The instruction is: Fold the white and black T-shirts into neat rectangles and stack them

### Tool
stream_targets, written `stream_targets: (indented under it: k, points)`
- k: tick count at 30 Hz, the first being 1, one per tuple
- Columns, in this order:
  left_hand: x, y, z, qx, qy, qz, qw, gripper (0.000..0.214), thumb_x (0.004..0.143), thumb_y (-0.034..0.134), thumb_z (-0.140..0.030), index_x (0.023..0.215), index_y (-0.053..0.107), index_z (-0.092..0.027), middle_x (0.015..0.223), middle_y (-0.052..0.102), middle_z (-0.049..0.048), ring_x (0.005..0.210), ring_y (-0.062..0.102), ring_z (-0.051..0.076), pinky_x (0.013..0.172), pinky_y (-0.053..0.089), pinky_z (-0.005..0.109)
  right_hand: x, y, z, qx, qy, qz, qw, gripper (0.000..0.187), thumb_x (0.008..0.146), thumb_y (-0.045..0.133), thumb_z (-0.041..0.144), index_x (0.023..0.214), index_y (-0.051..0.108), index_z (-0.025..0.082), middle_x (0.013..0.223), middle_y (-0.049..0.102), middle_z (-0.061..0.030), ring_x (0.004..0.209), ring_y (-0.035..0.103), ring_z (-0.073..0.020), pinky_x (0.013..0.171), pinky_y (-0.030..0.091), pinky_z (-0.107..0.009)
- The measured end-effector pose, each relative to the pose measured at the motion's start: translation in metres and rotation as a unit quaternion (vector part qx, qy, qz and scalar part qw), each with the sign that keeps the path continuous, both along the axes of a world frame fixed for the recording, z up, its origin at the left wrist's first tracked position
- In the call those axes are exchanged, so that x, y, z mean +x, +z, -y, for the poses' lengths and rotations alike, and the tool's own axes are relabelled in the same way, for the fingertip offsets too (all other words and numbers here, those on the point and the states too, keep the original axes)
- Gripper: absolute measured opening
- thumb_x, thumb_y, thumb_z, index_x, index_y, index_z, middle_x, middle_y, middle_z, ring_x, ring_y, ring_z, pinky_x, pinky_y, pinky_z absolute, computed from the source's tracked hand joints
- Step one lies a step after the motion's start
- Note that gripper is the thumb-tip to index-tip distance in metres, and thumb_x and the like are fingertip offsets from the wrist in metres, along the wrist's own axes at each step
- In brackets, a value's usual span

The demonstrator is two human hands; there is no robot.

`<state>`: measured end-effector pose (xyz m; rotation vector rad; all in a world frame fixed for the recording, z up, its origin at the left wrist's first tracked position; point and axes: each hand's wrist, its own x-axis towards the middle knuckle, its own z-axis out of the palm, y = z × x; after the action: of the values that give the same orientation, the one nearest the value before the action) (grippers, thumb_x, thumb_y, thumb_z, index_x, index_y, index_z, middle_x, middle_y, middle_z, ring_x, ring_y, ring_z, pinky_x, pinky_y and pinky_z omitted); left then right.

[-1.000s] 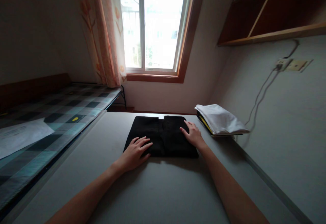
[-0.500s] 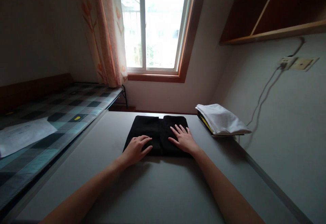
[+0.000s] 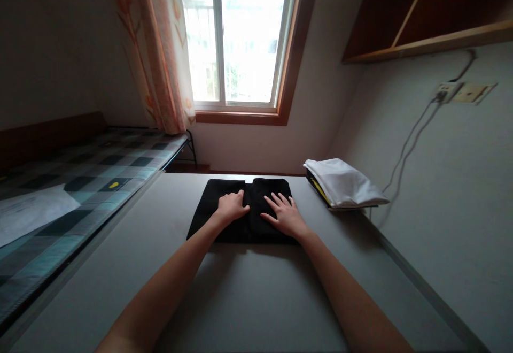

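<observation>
A folded black garment (image 3: 216, 224) lies flat on the pale table, its two halves folded in towards a narrow gap along the middle. My left hand (image 3: 232, 207) rests on the left half close to that gap, thumb held apart from the bent fingers; some of its fingertips are hidden. On the right half, my right hand (image 3: 285, 215) lies palm down with its fingers spread. Neither hand lifts any cloth. What kind of garment it is does not show.
A stack of folded clothes with a white one (image 3: 344, 182) on top sits at the table's right edge by the wall. To the left is a bed with a checked mattress (image 3: 132, 155), a paper sheet (image 3: 36, 211) on it. A wooden shelf (image 3: 433, 40) juts out at upper right.
My left hand has moved away from me and to the right across the garment, towards its middle gap. My right hand stays spread on the right half. The view has shifted slightly.
</observation>
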<state>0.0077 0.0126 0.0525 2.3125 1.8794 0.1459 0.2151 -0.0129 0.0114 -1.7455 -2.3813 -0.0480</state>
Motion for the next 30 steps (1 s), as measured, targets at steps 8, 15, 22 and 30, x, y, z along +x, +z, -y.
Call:
stream_targets:
  k: [8,15,22,30]
  points:
    - [0.014,-0.001,-0.010,0.009,0.007,-0.033,0.999,0.049,0.080,0.058,-0.037,0.122,0.052,-0.012,0.106,0.069,0.0199,0.101,0.066,0.032,0.079,0.051,0.037,0.000,0.001,0.000,-0.003,-0.002,-0.002,1.000,0.069,0.090,0.041,0.064,0.148,0.039,0.027,0.155,0.035,-0.0102,0.143,0.027,-0.0314,0.115,0.018,-0.053]
    - [0.008,-0.005,-0.011,0.046,-0.004,-0.009,0.999,0.026,0.084,0.051,-0.027,0.103,0.064,-0.014,0.102,0.070,0.0173,0.099,0.067,0.030,0.080,0.050,0.035,-0.002,0.004,0.003,0.005,-0.006,0.006,1.000,0.067,0.091,0.041,0.062,0.148,0.040,0.026,0.154,0.037,-0.0100,0.142,0.030,-0.0313,0.114,0.020,-0.053]
    - [0.007,-0.005,-0.017,0.069,0.007,0.025,0.997,0.026,0.086,0.051,-0.037,0.106,0.061,-0.022,0.100,0.072,0.0111,0.094,0.068,0.027,0.076,0.049,0.032,-0.002,0.005,0.003,0.008,-0.007,0.008,1.000,0.068,0.091,0.041,0.063,0.147,0.041,0.026,0.153,0.038,-0.0098,0.142,0.031,-0.0320,0.114,0.021,-0.054]
    - [0.006,-0.007,-0.016,0.026,-0.041,0.007,0.999,0.031,0.080,0.056,-0.047,0.100,0.060,-0.024,0.099,0.072,0.0087,0.092,0.068,0.028,0.074,0.049,0.033,-0.003,0.005,0.006,0.022,0.010,-0.017,1.000,0.064,0.092,0.046,0.057,0.145,0.045,0.021,0.150,0.042,-0.0136,0.140,0.033,-0.0340,0.113,0.022,-0.057]
